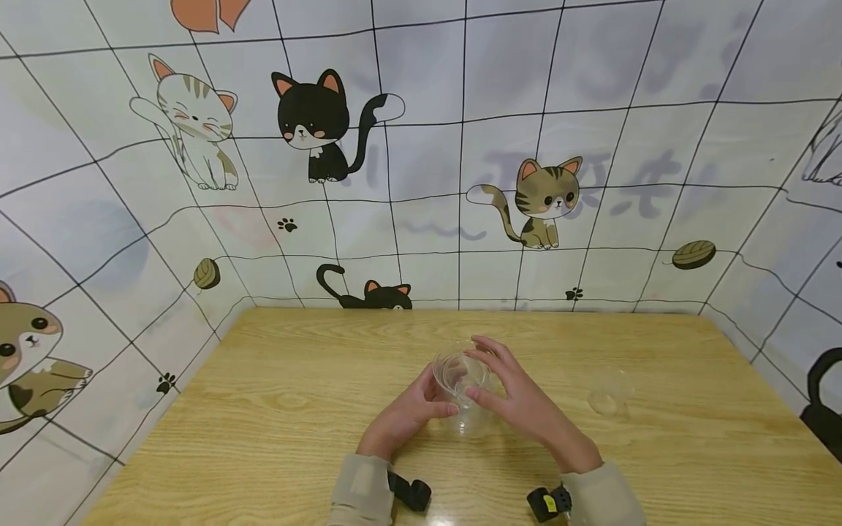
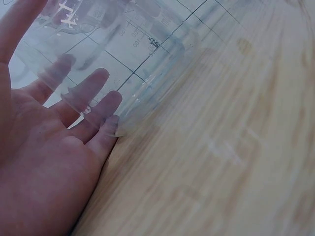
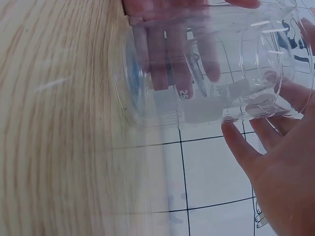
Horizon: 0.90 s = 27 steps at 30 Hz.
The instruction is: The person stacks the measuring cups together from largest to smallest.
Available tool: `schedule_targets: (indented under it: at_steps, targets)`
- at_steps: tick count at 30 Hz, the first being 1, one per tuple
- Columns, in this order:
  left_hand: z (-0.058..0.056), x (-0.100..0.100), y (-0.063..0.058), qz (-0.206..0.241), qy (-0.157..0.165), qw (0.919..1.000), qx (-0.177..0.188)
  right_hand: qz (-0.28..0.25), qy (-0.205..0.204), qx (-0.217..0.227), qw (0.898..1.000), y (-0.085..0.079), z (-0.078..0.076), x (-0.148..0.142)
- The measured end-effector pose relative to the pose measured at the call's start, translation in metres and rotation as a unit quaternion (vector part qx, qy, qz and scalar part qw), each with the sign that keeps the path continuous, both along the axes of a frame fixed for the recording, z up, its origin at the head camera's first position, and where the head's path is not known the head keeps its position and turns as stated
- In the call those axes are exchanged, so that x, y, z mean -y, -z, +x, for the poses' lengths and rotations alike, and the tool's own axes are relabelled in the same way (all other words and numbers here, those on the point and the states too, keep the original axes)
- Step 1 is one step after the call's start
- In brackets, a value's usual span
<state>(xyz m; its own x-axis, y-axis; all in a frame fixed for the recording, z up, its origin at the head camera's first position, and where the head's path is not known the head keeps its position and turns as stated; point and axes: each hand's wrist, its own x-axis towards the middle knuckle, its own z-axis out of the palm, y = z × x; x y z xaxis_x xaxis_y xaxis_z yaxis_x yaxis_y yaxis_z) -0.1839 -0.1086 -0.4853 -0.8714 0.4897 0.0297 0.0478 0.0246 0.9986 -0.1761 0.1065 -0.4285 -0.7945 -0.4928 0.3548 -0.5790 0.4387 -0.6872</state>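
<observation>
A clear glass beaker (image 1: 463, 420) with printed graduation marks stands upright on the table between my hands. Through its wall a smaller clear vessel (image 3: 202, 64) shows inside the upper part. My left hand (image 1: 417, 409) holds the beaker's side, thumb in front; in the left wrist view its fingers (image 2: 101, 81) are curved behind the glass. My right hand (image 1: 516, 387) grips near the top rim, thumb on the near side and fingers across the far side. In the right wrist view its fingertips lie along the beaker's upper end.
Another clear glass piece (image 1: 608, 402) is on the wooden table (image 1: 296, 394) to the right of my hands. Behind and at both sides hangs a white gridded cloth (image 1: 421, 175) printed with cartoon cats. A black shape (image 1: 825, 413) shows at the right edge.
</observation>
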Motion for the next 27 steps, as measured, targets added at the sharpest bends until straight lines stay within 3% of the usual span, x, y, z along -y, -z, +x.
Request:
schedule_targets:
  at_steps: [13,21,27]
  targets:
    - [0.0005,-0.0006,-0.0007,-0.019,-0.01,0.9998,-0.004,0.0,-0.016,0.028,0.999,0.0013,-0.0007,-0.0031]
    - [-0.0002,-0.002,-0.0025,0.02,0.008,0.9998,-0.002,0.017,-0.016,0.036,0.999,-0.0002,-0.0006,-0.0056]
    - [0.0011,-0.0014,-0.0028,0.016,0.004,0.9999,0.0,0.029,-0.007,0.068,0.997,-0.0019,0.0006,-0.0058]
